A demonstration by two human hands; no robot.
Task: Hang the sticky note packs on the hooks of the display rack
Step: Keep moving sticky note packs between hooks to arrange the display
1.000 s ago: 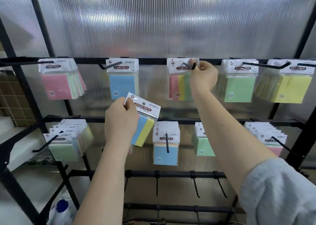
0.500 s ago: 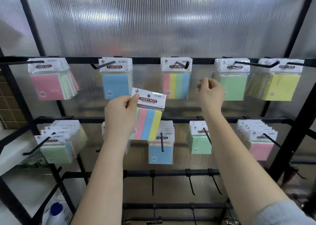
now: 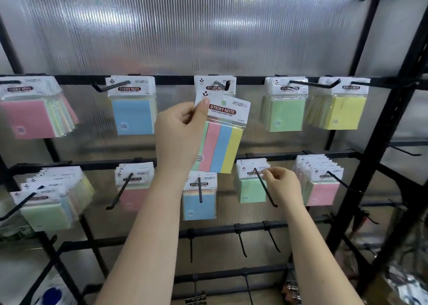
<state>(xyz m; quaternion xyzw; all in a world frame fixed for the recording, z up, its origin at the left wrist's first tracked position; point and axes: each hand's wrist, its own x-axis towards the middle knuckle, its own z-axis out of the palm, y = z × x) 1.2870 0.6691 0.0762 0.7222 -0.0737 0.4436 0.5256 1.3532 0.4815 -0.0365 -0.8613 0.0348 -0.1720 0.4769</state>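
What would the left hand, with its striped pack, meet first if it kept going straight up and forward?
Probably the black hook in the middle of the top row, which already bears a white-headed sticky note pack. The left hand holds its four-colour striped pack just below; depth is unclear.

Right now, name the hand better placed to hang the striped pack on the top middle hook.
Left. The left hand pinches the striped pack just below that hook; the right hand is down at a lower hook.

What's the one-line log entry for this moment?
left hand: holds striped pack below top-middle hook | right hand: at green-pack hook, empty | pack: unhung
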